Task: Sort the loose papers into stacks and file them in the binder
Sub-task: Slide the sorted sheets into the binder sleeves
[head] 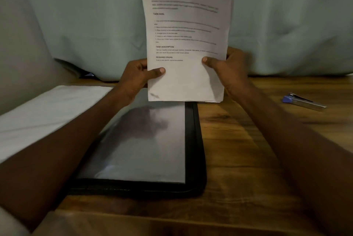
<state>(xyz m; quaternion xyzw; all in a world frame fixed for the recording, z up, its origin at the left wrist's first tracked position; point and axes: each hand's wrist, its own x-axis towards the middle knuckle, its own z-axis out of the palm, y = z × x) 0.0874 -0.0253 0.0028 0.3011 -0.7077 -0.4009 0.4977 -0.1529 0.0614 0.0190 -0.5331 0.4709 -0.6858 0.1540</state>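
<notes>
I hold a stack of printed white papers (186,31) upright above the table, its printed side toward me. My left hand (136,77) grips the stack's lower left edge, thumb on the front. My right hand (227,69) grips the lower right edge the same way. Under the papers lies an open black binder (196,140) with a clear plastic sleeve (145,146) facing up. The stack's bottom edge hangs just above the binder's far end.
A white sheet or cloth (44,113) lies left of the binder, partly under my left forearm. A stapler with a blue end (303,101) rests on the wooden table (238,149) at the right. Pale green fabric (86,16) hangs behind the table.
</notes>
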